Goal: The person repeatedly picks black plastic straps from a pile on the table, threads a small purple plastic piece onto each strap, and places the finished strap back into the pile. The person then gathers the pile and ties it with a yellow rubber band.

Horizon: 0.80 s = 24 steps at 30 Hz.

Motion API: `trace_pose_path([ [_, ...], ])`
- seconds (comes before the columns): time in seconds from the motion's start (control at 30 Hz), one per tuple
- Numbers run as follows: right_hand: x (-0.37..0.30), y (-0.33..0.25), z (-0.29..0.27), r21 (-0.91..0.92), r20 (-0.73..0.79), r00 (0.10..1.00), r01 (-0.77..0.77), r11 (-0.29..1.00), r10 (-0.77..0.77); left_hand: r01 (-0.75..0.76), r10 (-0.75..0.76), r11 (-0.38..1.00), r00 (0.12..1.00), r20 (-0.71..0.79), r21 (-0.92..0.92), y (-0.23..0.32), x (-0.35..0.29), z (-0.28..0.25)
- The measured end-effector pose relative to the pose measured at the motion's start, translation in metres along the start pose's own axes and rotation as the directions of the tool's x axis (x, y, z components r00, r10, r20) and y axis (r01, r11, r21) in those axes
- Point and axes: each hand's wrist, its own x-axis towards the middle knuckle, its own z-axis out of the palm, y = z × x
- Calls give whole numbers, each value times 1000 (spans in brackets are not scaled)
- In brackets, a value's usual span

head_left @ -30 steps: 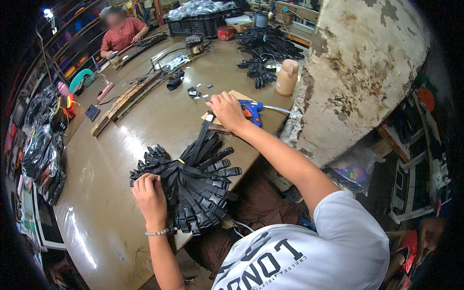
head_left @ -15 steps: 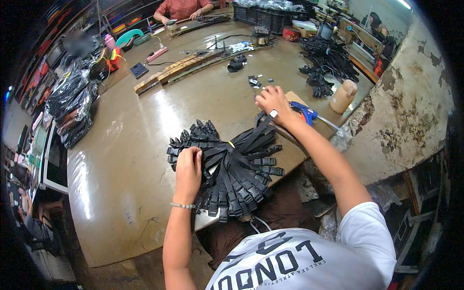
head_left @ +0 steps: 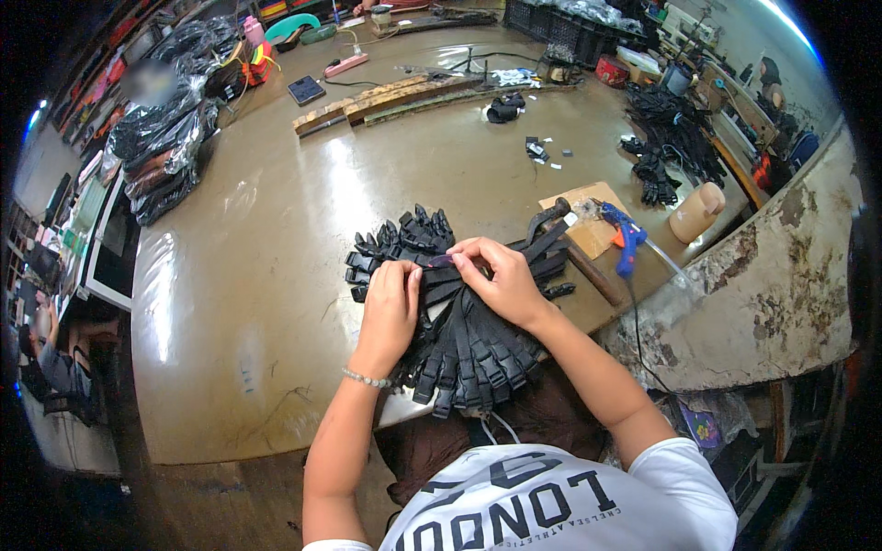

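Observation:
A bundle of black webbing straps with plastic side-release buckles [head_left: 469, 354] fans out on the table in front of me. My left hand [head_left: 390, 303] is closed at the left part of the bundle, its thumb and fingers pinching a black strap. Close beside it, my right hand [head_left: 501, 283] pinches a small dark, purplish piece [head_left: 441, 261] over the strap. What exactly lies between the fingertips is partly hidden. Just right of the bundle, a hammer [head_left: 593, 273] rests with its wooden handle toward me.
A blue and orange glue gun [head_left: 627, 237] lies by a cardboard piece [head_left: 588, 207], near a tan bottle-like object [head_left: 696, 213]. Black straps [head_left: 675, 138] are heaped at far right. Wooden bars [head_left: 395, 99] and a power strip [head_left: 346, 65] lie farther back.
My right hand has come back from beyond the bundle to meet my left hand, bringing the small dark piece. The view has shifted, and the hammer and glue gun now show more fully.

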Motion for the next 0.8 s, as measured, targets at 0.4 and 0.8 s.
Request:
trace_pose_path([
  [0.4, 2, 4, 3, -134, 20, 987, 162, 978, -161, 45, -45, 999, 999, 12, 2, 2, 1, -2],
  [0.8, 20, 23, -7, 223, 99, 995, -3, 975, -20, 329, -335, 942, 924, 182, 62, 61, -59, -36],
])
